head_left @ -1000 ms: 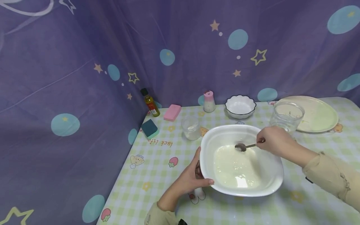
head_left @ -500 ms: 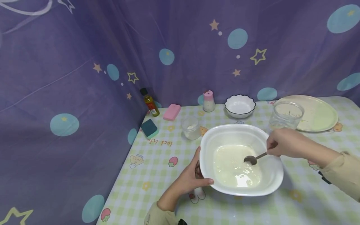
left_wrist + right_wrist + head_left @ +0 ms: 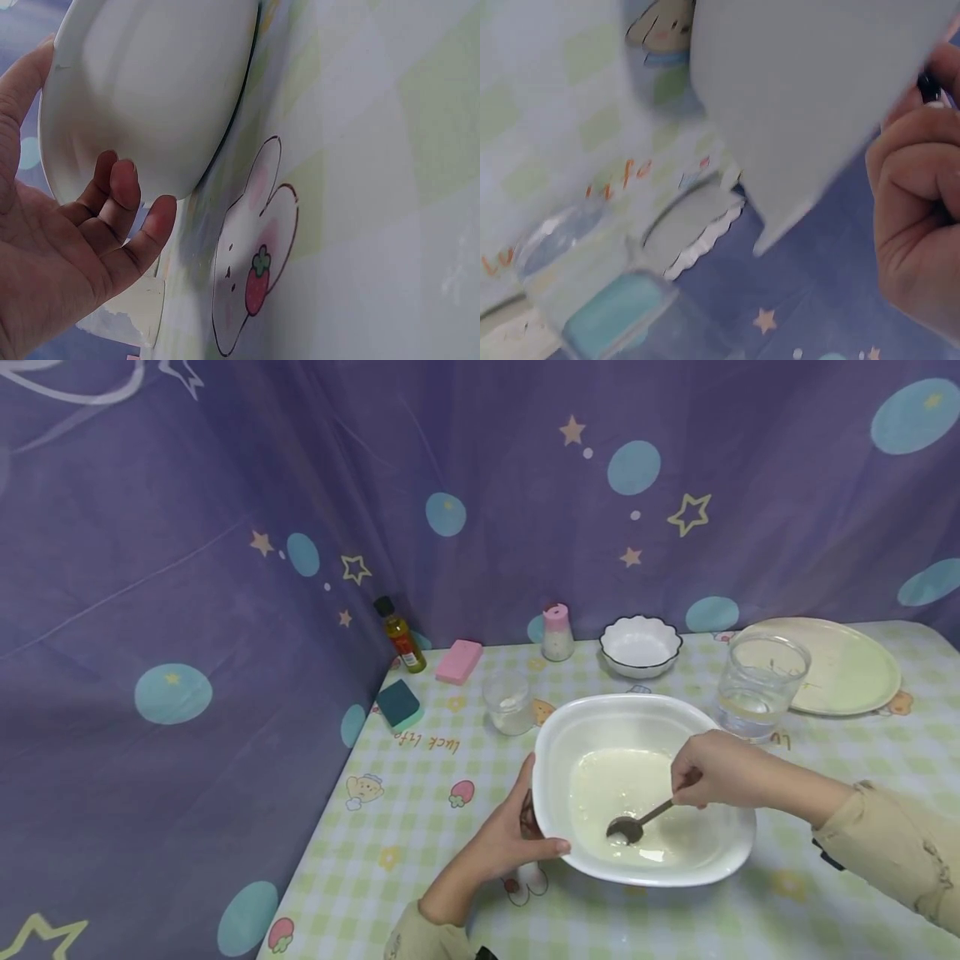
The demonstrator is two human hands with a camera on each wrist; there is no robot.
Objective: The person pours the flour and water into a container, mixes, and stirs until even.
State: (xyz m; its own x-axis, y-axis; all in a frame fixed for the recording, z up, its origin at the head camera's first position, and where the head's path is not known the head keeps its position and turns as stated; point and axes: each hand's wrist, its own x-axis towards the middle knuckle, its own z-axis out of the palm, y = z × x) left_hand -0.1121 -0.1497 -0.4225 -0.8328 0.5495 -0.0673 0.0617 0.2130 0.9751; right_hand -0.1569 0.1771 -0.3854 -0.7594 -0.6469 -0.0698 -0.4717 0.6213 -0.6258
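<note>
A white basin with pale, milky liquid in it stands on the table. My left hand grips its left side, thumb over the rim, the other fingers around the outside wall. In the left wrist view those fingers of the left hand bend against the basin's outer wall. Over the right part of the basin, my right hand pinches the handle of a dark metal spoon. The spoon's bowl dips into the liquid near the front. In the right wrist view the right hand has its fingers curled.
Behind the basin stand a small glass cup with white powder, a pink-topped shaker and a scalloped white bowl. A glass jar with clear liquid is near an oval tray. Far left: a sponge, a pink block, an oil bottle.
The spoon has moved from the back of the basin to the right, then left and forward through the liquid with my right hand. My left hand has stayed on the basin.
</note>
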